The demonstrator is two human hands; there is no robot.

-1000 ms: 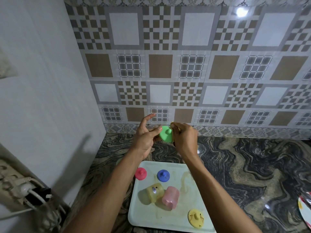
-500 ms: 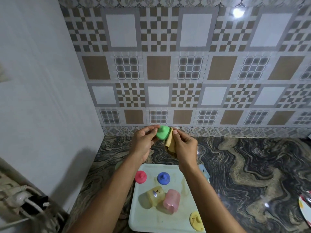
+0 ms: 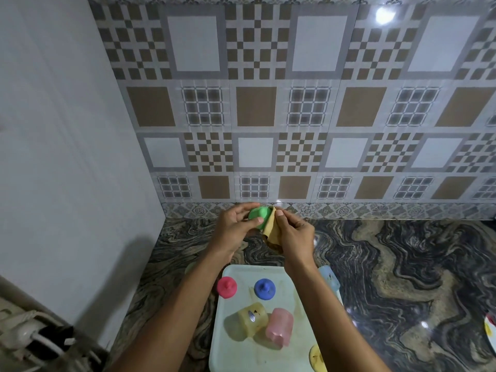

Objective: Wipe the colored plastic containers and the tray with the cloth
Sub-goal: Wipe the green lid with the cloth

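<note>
My left hand [image 3: 234, 229] grips a green plastic lid [image 3: 259, 216] held up above the counter, near the tiled wall. My right hand [image 3: 294, 234] pinches a tan cloth [image 3: 271, 232] pressed against the lid's right side. Below my arms lies a pale tray [image 3: 241, 353]. On it sit a red lid [image 3: 226, 287], a blue lid [image 3: 264, 289], a yellow container [image 3: 253, 319] and a pink container [image 3: 279, 327], both lying on their sides. A yellow lid [image 3: 316, 357] shows at the tray's lower right, partly hidden by my right forearm.
A light blue container [image 3: 329, 277] lies beside the tray's right edge on the dark marbled counter [image 3: 402, 277]. A plate's rim [image 3: 490, 331] shows at the far right. A white wall [image 3: 67, 157] closes the left, with cables [image 3: 29, 336] below it.
The green lid has been turned in my left hand, and the cloth in my right hand now hangs against the lid's right side. Both hands stayed near the wall.
</note>
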